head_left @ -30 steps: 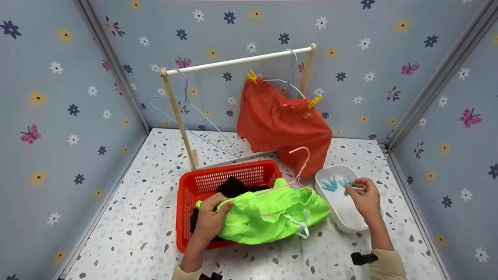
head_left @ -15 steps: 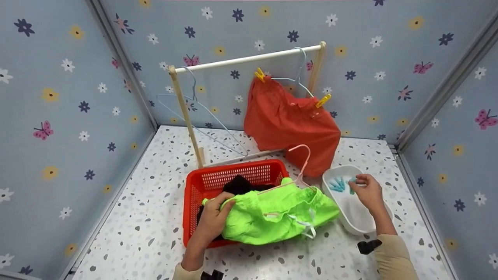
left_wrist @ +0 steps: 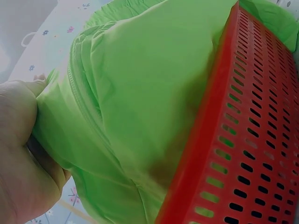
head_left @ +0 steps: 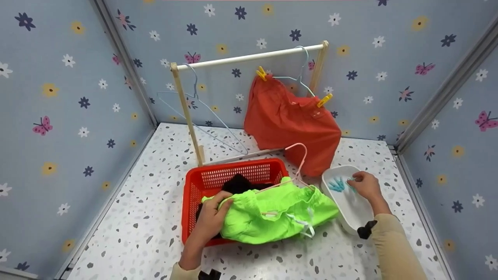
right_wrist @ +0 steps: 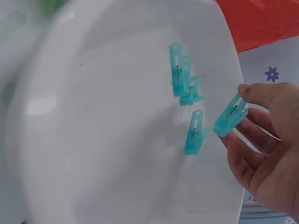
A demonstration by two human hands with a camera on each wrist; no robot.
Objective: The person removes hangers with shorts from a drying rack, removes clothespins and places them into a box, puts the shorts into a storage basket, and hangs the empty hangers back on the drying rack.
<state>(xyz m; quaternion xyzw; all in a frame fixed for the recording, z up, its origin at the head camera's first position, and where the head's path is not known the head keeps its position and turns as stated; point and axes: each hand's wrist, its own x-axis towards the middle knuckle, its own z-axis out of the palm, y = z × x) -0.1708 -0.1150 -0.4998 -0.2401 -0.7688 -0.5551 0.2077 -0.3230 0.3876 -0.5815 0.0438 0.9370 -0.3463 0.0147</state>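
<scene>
My left hand (head_left: 212,217) grips the left end of the elastic waistband of bright green shorts (head_left: 268,221). A pink hanger (head_left: 302,161) runs inside that waistband, its hook standing up behind. White drawstrings (head_left: 307,227) dangle at the front. Over the white tub (head_left: 352,210) at the right is my right hand (head_left: 367,188). In the right wrist view its thumb and fingers pinch a turquoise clothespin (right_wrist: 230,116) near the tub's rim. Several more clothespins (right_wrist: 195,135) lie on the tub floor. The shorts cover part of the red basket (left_wrist: 205,130).
Dark clothing (head_left: 238,184) lies in the basket. Behind stands a drying rack (head_left: 249,58) with a bare blue hanger (head_left: 221,120) at left. Red shorts (head_left: 291,120) hang at right from another hanger, held by yellow clothespins (head_left: 324,100). Patterned walls enclose the speckled table (head_left: 136,210).
The head view has shifted slightly. My right forearm has moved forward, with the hand still over the tub. The hanger's hook has tipped a little left; my left hand keeps its grip.
</scene>
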